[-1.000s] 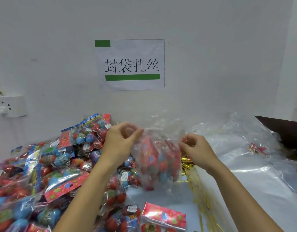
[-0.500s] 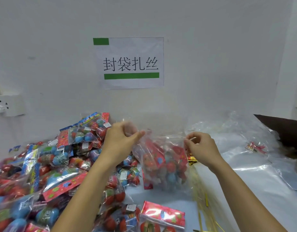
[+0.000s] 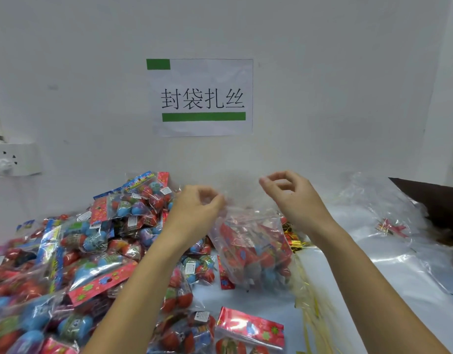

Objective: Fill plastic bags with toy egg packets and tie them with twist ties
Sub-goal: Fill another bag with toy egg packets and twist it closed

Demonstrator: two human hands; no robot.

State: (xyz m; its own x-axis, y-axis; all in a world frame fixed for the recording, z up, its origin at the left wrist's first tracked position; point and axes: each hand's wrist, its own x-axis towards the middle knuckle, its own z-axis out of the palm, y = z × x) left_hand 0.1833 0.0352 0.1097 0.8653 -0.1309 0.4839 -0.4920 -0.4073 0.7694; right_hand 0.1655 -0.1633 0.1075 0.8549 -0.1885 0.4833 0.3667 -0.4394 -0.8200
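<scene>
Both hands up at the clear plastic bag [image 3: 251, 249] standing mid-worktop, left hand [image 3: 194, 213] and right hand [image 3: 294, 200] each pinching its open mouth, packets hanging straight below, gold twist ties [image 3: 312, 300] nearer the right.

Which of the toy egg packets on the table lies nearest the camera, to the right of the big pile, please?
The red-headed packet at the bottom edge, lying flat apart from the pile.

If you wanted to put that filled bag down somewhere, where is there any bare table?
Bare pale table shows below the clear filled plastic bag, between the heap of toy egg packets and the gold twist ties. The right side is covered in loose clear plastic bags. The left is crowded.
</scene>
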